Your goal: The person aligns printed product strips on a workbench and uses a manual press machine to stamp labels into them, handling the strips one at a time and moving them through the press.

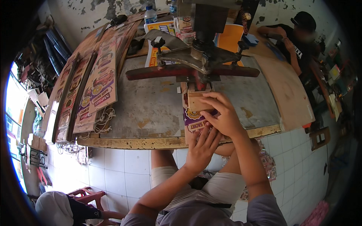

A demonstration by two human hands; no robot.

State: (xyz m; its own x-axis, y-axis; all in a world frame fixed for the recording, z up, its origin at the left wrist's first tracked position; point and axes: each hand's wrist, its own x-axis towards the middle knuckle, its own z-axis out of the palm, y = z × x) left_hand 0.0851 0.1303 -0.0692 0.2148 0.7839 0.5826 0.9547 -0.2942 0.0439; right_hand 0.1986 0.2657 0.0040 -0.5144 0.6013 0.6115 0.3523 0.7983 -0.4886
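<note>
A small wooden block (195, 102) lies on a printed purple-and-pink strip (193, 125) at the front middle of the worktable. My right hand (226, 119) grips the block's right side, thumb at its lower edge and fingers over its top. With fingers stretched out flat, my left hand (201, 147) presses the near end of the strip at the table's front edge. Just beyond the block stands a heavy metal press (201, 56) with dark arms and a long red bar. Its lower red part meets the far end of the block; the exact contact there is hidden.
Long stacked printed strips (100, 84) with loose strings cover the table's left side. A plastic bottle (150, 16) and printed sheets stand behind the press. One co-worker in a dark cap (304, 22) sits at far right; another person (54, 209) is at lower left near a red stool (90, 196).
</note>
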